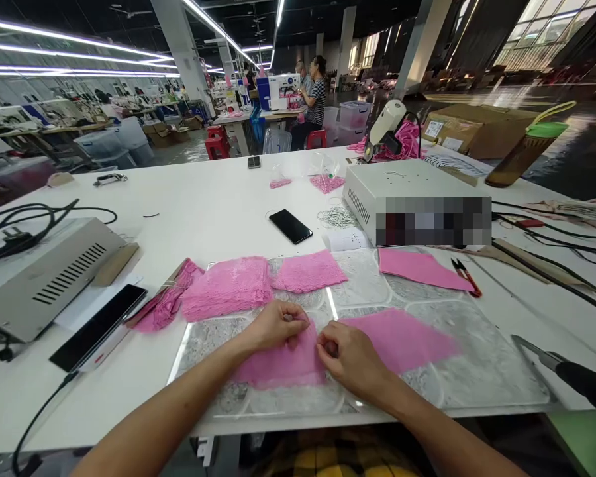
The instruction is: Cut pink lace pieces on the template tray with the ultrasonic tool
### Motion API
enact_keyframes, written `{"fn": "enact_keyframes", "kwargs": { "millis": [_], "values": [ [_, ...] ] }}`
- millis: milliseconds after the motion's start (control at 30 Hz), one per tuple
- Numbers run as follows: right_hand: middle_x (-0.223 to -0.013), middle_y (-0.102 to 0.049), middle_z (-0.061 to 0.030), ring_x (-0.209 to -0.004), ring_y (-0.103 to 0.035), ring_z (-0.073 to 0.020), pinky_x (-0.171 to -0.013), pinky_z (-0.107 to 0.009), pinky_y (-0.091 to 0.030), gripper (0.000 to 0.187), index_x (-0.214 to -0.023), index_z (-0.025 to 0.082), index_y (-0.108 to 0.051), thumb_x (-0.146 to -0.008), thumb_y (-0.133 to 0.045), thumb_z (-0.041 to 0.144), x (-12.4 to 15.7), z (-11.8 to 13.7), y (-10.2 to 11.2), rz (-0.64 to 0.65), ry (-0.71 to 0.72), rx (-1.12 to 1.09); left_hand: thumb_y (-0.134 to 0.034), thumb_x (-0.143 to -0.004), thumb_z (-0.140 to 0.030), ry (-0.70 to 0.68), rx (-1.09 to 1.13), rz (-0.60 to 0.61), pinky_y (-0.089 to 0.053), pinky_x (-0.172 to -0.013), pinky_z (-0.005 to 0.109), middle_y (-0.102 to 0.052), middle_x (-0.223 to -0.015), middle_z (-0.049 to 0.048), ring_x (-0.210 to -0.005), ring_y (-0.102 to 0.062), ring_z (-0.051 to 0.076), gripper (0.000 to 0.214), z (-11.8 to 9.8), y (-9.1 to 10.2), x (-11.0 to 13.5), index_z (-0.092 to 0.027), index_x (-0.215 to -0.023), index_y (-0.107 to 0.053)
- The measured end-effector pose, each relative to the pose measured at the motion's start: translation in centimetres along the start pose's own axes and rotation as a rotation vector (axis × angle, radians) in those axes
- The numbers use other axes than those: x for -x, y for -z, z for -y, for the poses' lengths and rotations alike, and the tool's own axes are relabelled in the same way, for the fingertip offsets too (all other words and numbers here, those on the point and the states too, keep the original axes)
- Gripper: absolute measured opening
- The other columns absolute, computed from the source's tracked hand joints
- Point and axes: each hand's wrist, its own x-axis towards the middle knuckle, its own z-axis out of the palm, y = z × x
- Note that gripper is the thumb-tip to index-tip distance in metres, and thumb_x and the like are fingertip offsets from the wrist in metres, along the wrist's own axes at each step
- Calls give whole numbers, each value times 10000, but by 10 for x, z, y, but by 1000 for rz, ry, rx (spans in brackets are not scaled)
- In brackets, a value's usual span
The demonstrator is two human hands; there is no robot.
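My left hand is closed in a pinch on the upper edge of a thin pink fabric piece. Close beside it, my right hand is closed with its fingertips at the right edge of the same piece. The fabric hangs or lies over a grey stone-patterned board; whether it touches the board cannot be made out. Another pink piece lies flat just right of my right hand. Behind my hands are a thick stack of pink lacy pieces and a smaller lacy pile.
A grey machine box stands at the back right, another at the left. Phones, red-handled snips and a black-handled tool with a metal tip lie around the board. Cables cross the right side. A bottle leans beyond.
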Motion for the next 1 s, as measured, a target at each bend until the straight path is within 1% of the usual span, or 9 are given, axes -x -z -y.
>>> {"fn": "enact_keyframes", "kwargs": {
  "millis": [133,300,567,700,767,867,933,1000],
  "values": [
    [-610,-554,2,-554,-472,-103,-546,-227,-309,143,-614,177,-535,-740,-533,110,2,0,-1,4,17,13,-644,-733,-351,21,22,-50,-387,-450,187,-545,-460,-23,-433,-521,99,227,1,-1,-1,-125,-708,-642],
    [-609,-563,1,-551,-467,-100,-542,-226,-294,141,-613,177,-533,-727,-526,95,4,2,-3,-4,27,23,-644,-715,-327,22,21,-84,-370,-430,188,-532,-431,-26,-400,-481,92,206,3,-1,-2,-122,-701,-651],
    [-581,-542,6,-523,-449,-94,-525,-224,-281,165,-591,176,-529,-740,-521,106,2,3,-4,-36,47,41,-601,-740,-295,-20,-42,-75,-404,-439,191,-546,-476,-30,-415,-513,98,170,8,-2,-2,-131,-712,-642],
    [-583,-549,7,-519,-444,-90,-524,-227,-280,184,-577,176,-526,-739,-515,89,5,5,-4,-22,69,47,-579,-744,-229,-79,-135,-102,-402,-426,191,-598,-581,-9,-424,-504,88,139,10,-5,-4,-124,-702,-659],
    [-584,-553,6,-523,-452,-93,-525,-230,-288,195,-576,176,-534,-752,-514,95,7,6,-3,-1,64,49,-582,-751,-208,-116,-204,-129,-415,-441,201,-639,-662,12,-451,-514,91,137,9,-6,-5,-123,-736,-688],
    [-599,-565,1,-542,-486,-106,-527,-231,-319,185,-617,179,-577,-783,-515,127,12,1,4,16,47,35,-624,-771,-222,-194,-319,-217,-473,-553,236,-673,-828,46,-591,-558,120,170,9,-5,-2,-148,-882,-729],
    [-619,-573,-3,-551,-503,-114,-525,-232,-347,174,-660,183,-603,-809,-516,164,16,-7,13,2,27,10,-631,-795,-227,-247,-375,-267,-503,-659,274,-669,-935,65,-703,-581,145,204,12,-4,7,-170,-964,-730],
    [-649,-586,-9,-564,-520,-118,-532,-237,-384,179,-705,189,-625,-841,-511,208,22,-19,24,-35,12,-31,-586,-851,-217,-369,-487,-268,-520,-743,311,-659,-1026,88,-816,-611,175,224,17,-2,20,-178,-1024,-722]
  ]
}}
